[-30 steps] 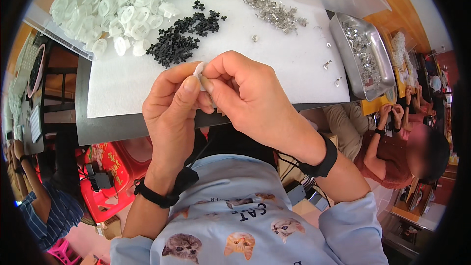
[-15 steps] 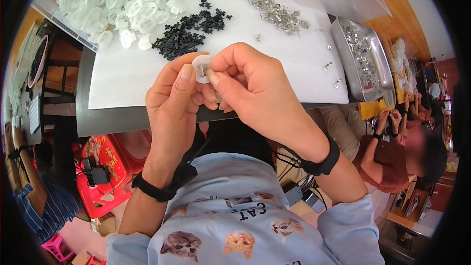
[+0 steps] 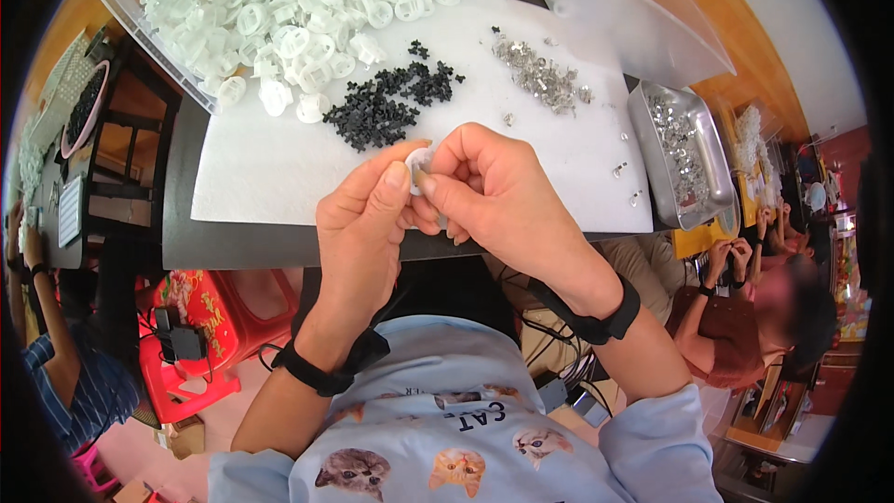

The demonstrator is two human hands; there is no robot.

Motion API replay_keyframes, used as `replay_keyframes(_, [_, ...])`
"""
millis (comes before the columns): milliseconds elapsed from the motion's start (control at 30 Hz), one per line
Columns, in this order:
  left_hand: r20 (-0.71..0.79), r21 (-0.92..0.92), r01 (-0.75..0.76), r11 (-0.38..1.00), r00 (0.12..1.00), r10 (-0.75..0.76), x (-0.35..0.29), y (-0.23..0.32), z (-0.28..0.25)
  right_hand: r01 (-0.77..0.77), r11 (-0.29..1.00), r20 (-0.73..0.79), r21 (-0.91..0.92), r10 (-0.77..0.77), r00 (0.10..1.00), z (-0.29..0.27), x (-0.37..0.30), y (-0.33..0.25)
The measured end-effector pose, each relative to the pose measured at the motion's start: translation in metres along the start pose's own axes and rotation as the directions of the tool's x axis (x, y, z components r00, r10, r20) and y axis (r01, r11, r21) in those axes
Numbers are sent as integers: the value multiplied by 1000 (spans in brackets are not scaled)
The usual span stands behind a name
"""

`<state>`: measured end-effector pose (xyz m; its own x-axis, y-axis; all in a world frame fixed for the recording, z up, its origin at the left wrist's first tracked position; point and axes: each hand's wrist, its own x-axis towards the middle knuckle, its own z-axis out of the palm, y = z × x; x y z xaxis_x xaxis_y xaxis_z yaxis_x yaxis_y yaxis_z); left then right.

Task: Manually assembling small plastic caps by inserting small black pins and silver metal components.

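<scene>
Between my two hands, just over the table's near edge, is a small round white plastic part [image 3: 418, 168]. My left hand [image 3: 365, 210] pinches its left side between thumb and fingers. The thumb and forefinger of my right hand [image 3: 498, 196] are closed at its face, and the fingertips cover much of it. Whether a smaller piece sits under the right thumb cannot be seen. Beyond my hands lie a pile of small black cross-shaped parts [image 3: 372, 116] and, farther right, a heap of small metal pieces [image 3: 545, 79].
A large heap of translucent white plastic parts [image 3: 289, 9] covers the far left. To the right stands a metal tray [image 3: 717, 163] of small metal pieces. White foam sheet [image 3: 270, 177] lies on the dark table [image 3: 242, 247]. A red stool [image 3: 223, 317] is below left; other people work at both sides.
The view has shifted, so the table stuff appears a little lower. My hands stay together around the white part, which is now tilted more edge-on. The metal clip seen on it earlier is hidden.
</scene>
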<state>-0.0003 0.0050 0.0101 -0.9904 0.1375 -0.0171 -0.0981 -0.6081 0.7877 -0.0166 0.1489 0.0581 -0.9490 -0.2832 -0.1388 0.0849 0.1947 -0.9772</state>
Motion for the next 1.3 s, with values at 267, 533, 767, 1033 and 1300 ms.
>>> replay_keyframes(267, [34,114,11,993,999,-15,-5,1,-2,-69,982,268,-175,115,956,-36,5,-29])
replay_keyframes(533, [89,157,23,987,995,-37,-2,1,-4,249,542,217,-803,-123,968,-73,75,-29])
replay_keyframes(767, [115,162,13,987,993,-32,0,1,-5,260,303,225,-917,-146,963,-70,98,-7])
replay_keyframes(1033, [114,179,4,984,993,-25,-2,1,-5,237,234,189,-943,-210,959,-52,96,-8])
replay_keyframes(1300, [52,112,59,992,996,-65,-1,6,2,175,399,94,-900,-215,972,-75,99,1])
